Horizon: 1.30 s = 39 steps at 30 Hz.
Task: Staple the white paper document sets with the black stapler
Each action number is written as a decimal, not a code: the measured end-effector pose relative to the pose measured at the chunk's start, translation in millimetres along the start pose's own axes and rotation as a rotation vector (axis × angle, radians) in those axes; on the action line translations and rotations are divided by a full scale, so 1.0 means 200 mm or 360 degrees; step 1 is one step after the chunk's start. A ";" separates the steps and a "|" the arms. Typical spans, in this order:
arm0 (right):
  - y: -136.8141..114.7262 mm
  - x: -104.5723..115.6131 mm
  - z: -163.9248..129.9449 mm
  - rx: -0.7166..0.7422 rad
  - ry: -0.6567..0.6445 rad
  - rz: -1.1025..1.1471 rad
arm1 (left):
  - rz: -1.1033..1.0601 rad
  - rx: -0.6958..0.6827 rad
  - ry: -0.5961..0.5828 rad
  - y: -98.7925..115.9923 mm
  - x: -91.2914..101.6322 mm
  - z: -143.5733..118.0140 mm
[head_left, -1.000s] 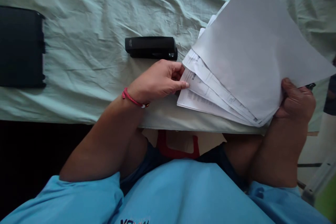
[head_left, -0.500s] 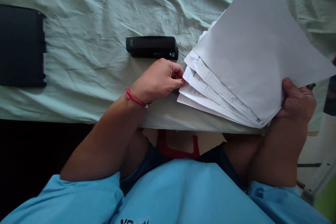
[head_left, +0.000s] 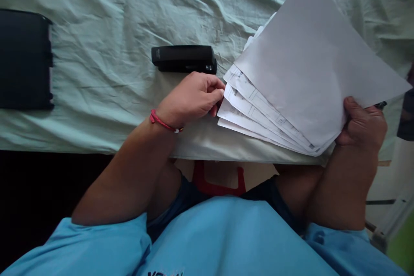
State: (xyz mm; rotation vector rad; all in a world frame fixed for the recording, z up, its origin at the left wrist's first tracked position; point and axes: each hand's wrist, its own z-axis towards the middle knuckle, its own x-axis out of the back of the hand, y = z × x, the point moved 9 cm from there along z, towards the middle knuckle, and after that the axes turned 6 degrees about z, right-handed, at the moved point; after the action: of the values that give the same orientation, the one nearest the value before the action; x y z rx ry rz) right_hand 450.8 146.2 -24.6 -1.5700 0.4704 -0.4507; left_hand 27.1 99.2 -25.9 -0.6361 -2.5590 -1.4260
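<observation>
The fingertips [head_left: 219, 93] of the left hand [head_left: 190, 97] were curled together, narrow, and they touched the left corners of the fanned sheets, where the printed pages spread apart; whether they pinched one sheet I cannot tell. The right hand [head_left: 364, 123] was closed on the lower right corner of the stack of papers [head_left: 304, 77], with the thumb on top of the blank upper sheet and the other fingers hidden below. A dark thin object [head_left: 381, 105] showed just beside this hand, too small to identify.

The stack of papers was raised a little and tilted, over the near edge of the desk [head_left: 129, 13] toward its right side. The upper sheet was blank, and below it several sheets with printed lines fanned out to the left.

A red bracelet [head_left: 161, 123] sat on the left wrist. A black stapler [head_left: 183, 58] lay on the green cloth just beyond the left hand, near but apart from it. A black flat case [head_left: 24, 58] lay at the left edge of the desk, well apart from both hands.
</observation>
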 end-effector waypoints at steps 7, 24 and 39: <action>0.00 -0.01 0.00 0.0009 -0.0087 -0.0018 | -0.0184 0.0020 0.0122 -0.04 0.01 0.03; 0.02 -0.07 -0.08 -0.0187 -0.0344 -0.0271 | 0.0029 -0.0300 0.0258 -0.01 0.03 0.06; -0.18 -0.11 0.02 0.0597 -0.0346 0.0305 | -0.0652 -0.1019 0.0598 0.07 0.13 0.00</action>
State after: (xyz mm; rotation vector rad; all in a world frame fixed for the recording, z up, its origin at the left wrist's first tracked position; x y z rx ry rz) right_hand 436.6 163.4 11.6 -1.1820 0.3413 -0.2028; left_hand 10.0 112.0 -7.3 0.1223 -1.9899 -2.2685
